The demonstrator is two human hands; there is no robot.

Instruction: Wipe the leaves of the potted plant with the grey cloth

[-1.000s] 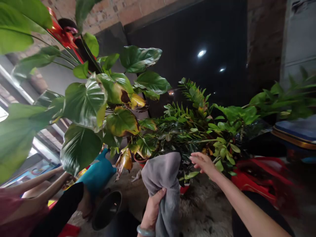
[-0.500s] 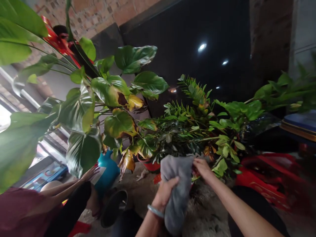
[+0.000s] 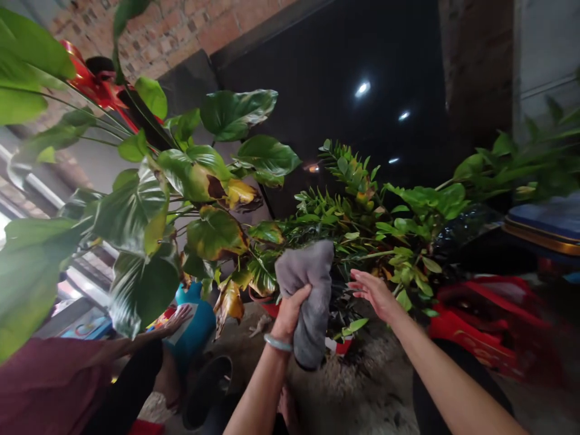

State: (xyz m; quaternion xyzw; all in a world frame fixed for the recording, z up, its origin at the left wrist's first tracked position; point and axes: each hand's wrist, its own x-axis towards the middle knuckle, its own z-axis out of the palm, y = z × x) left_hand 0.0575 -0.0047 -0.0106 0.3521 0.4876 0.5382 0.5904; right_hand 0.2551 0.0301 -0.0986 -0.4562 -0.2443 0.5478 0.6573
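Note:
A bunched grey cloth (image 3: 310,302) hangs from my left hand (image 3: 292,311), whose thumb presses across its front. A pale bangle circles that wrist. To the right, my right hand (image 3: 374,293) is held out with its fingers apart and nothing in them, separate from the cloth. Just beyond both hands grow dense low plants (image 3: 348,223) with small green leaves. A small red and white pot (image 3: 339,346) shows below the gap between my hands, partly behind the cloth.
On the left a tall plant (image 3: 212,232) spreads broad leaves, some yellow and brown. A co-worker's hand (image 3: 176,320) rests on a blue vase (image 3: 202,323). A dark bucket (image 3: 208,389) stands on the floor, and a red bag (image 3: 484,326) lies at right.
My right hand has come off the cloth and opened. My left hand has lifted the cloth up and slightly left. The view has shifted a little to the right.

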